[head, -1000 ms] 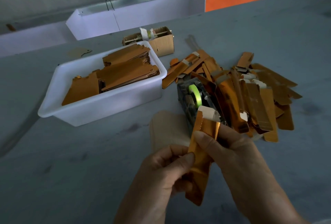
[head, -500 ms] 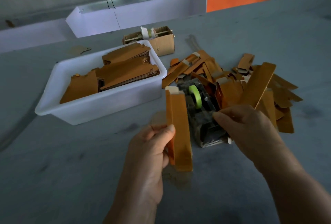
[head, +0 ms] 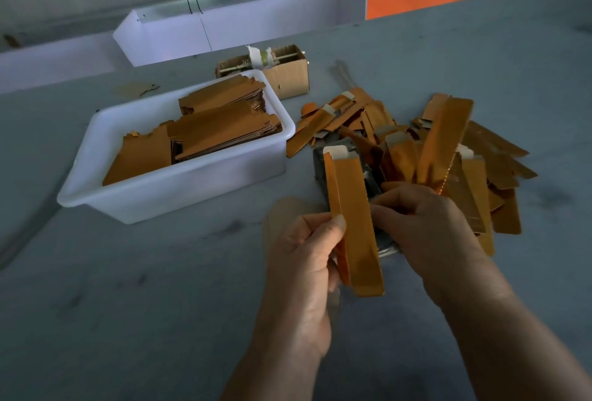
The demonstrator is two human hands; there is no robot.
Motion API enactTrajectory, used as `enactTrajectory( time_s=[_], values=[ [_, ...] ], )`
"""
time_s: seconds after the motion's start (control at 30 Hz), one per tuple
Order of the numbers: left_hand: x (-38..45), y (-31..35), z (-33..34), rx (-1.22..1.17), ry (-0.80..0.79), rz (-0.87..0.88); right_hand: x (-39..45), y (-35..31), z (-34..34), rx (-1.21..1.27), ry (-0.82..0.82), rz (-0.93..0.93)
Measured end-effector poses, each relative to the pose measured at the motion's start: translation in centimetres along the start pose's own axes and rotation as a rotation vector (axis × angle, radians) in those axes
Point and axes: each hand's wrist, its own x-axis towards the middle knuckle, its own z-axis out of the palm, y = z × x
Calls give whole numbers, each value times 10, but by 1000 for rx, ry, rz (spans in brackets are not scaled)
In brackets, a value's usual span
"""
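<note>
Two cartons are held: the left hand pinches the folded carton upright in a narrow grip, and the right hand holds the flat carton just beyond. Clashing edges could jar either loose into the pile behind.

The gold sleeve pinched in the left hand covers all of that hand's fingers except the thumb. It also covers most of the dark grey object behind it, which cannot be identified. The lower end of the long strip disappears inside the right hand. Both forearms are cut off by the near edge. The wall of the white tub hides the lower layers of the card stacks. The contents of the far cardboard box are too small to identify.
</note>
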Motion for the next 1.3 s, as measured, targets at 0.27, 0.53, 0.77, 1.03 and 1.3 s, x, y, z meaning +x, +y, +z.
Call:
enactTrajectory(
  time_s=[0.27, 0.53, 0.77, 1.03, 1.3],
  values=[
    [1, -3, -3, 15, -9, 26, -16, 8, -5, 129, 93, -4],
    [-1, -2, -2, -15, -41, 42, -25, 14, 0, -151, 171, -81],
    [2, 0, 3, 218, -54, 140, -28, 19, 4, -199, 217, -119],
    [5, 3, 7, 544, -44, 240, -26, 10, 4, -480, 245, -277],
    [0, 7, 12, 711, -32, 337, -34, 8, -7, -585, 190, -322]
  ],
)
